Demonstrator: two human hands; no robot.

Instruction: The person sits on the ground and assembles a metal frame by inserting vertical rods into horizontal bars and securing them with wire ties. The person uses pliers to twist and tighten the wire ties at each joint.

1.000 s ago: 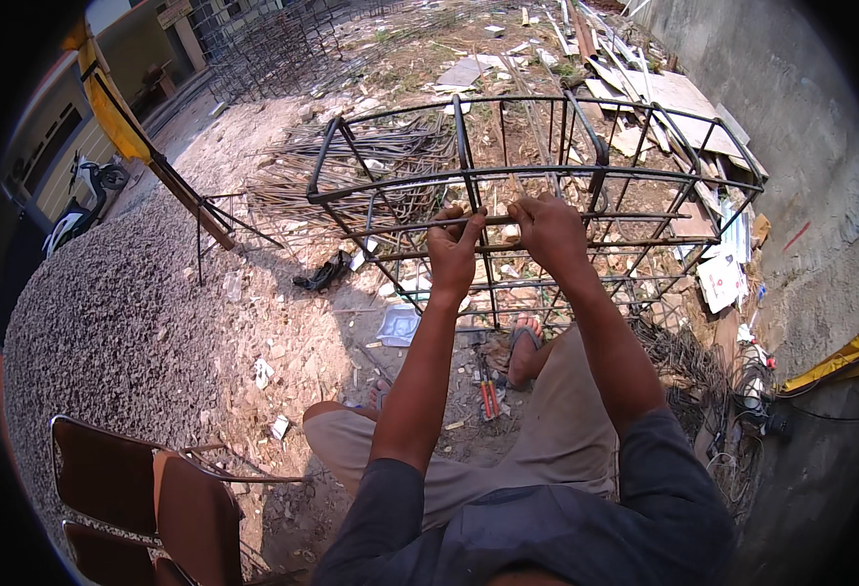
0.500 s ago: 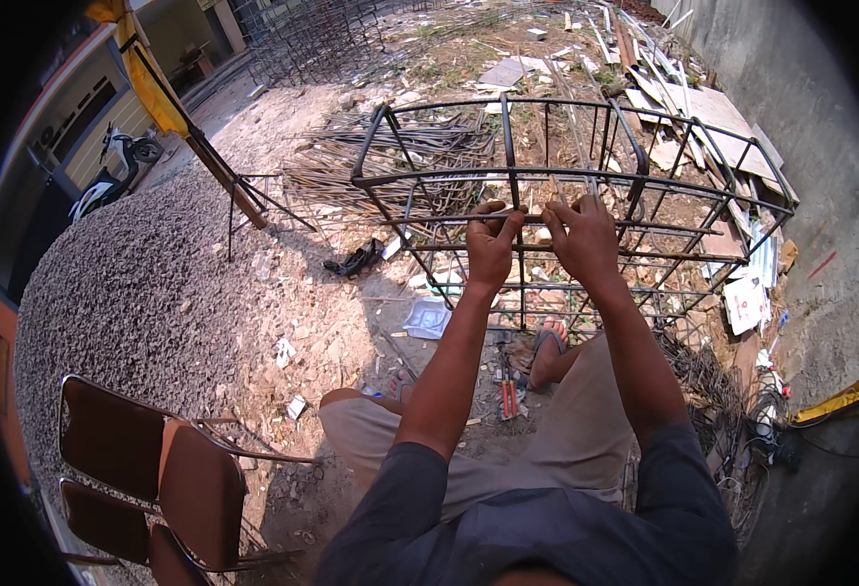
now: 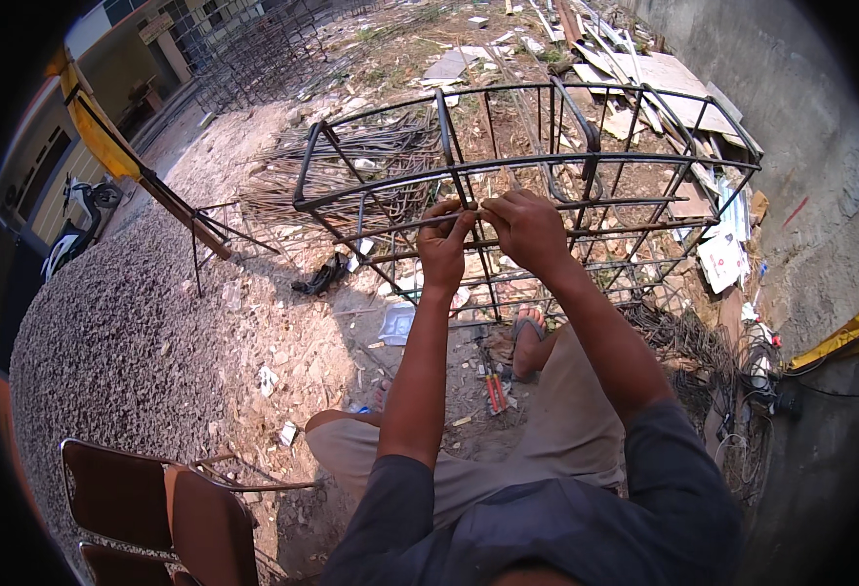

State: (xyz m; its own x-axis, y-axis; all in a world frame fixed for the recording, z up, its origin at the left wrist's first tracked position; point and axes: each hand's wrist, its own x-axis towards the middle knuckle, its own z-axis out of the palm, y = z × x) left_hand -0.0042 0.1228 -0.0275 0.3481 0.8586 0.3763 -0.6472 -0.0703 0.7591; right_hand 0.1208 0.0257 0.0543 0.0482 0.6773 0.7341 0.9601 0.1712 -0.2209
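Observation:
A box-shaped cage of dark steel rebar [image 3: 586,156] stands on the dirt in front of me. My left hand [image 3: 444,244] and my right hand [image 3: 525,227] meet at a joint where an upright bar crosses a horizontal bar on the cage's near side. Fingers of both hands pinch at that crossing; a thin tie wire there is too small to make out clearly. I am seated, with my knees below the cage and one sandalled foot [image 3: 527,337] near its base. Red-handled pliers [image 3: 494,389] lie on the ground between my legs.
Brown chairs [image 3: 156,508] stand at lower left. A pile of loose rebar [image 3: 371,161] lies behind the cage, with boards and debris [image 3: 664,83] at the back right. A concrete wall [image 3: 820,195] runs along the right. A parked scooter [image 3: 73,220] and gravel lie left.
My view has shifted so the cage and hands sit further right and higher. Both hands stay on the same crossing of bars, fingers working closer together.

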